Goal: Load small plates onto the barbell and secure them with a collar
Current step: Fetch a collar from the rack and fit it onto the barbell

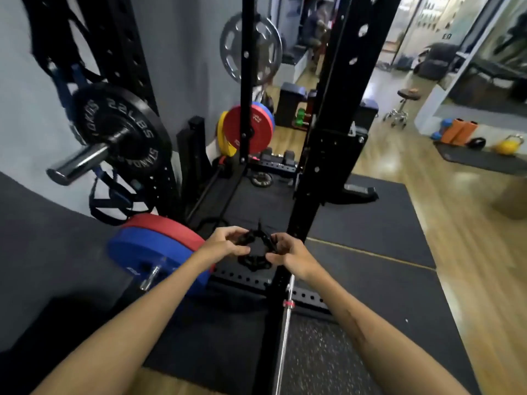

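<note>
Both my hands hold a black ring-shaped collar [254,250] in front of me, above the rack base. My left hand [225,242] grips its left side and my right hand [288,252] grips its right side. A silver barbell shaft [286,317] runs along the floor below my right forearm, partly hidden behind a black rack upright. To the left, a blue plate [142,249] and a red plate [168,223] sit together low on a silver sleeve end [149,280]. A black 22 LBS plate [122,129] hangs on a chrome peg [77,163] on the rack.
The black rack uprights [322,155] stand straight ahead. Red, blue and yellow plates [248,129] are stored further back, with dumbbells and a small plate [261,179] on the floor. Black mats [370,223] cover the floor; wood flooring, a stool [400,108] and a yellow kettlebell [506,145] lie to the right.
</note>
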